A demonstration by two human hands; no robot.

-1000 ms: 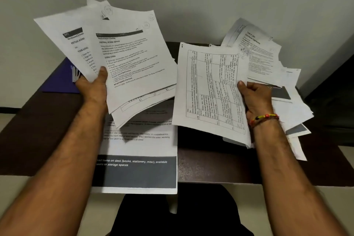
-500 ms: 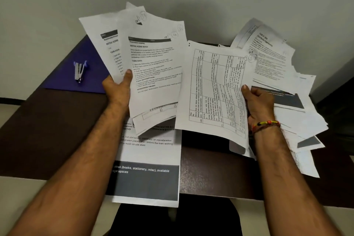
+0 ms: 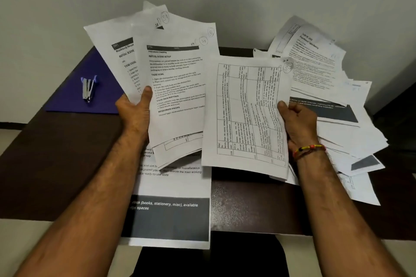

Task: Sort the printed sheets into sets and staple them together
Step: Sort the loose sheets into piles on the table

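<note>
My left hand (image 3: 134, 110) grips a fanned bunch of printed sheets (image 3: 177, 87) by their left edge, thumb on top, held up above the desk. My right hand (image 3: 297, 122) holds a sheet printed with a table (image 3: 244, 114) by its right edge, just right of the fanned bunch and overlapping it slightly. A loose heap of printed sheets (image 3: 333, 96) lies on the desk's right side behind my right hand. A small stapler (image 3: 88, 89) rests on a purple folder (image 3: 74, 99) at the far left.
One printed sheet with a dark grey band (image 3: 171, 216) lies flat under my hands and hangs over the front edge of the dark brown desk (image 3: 49, 164). A pale wall stands right behind the desk. My lap shows below the front edge.
The fanned bunch in my left hand has moved right, closer to the table sheet, uncovering the stapler on the folder. The view has shifted too; both hands keep their hold.
</note>
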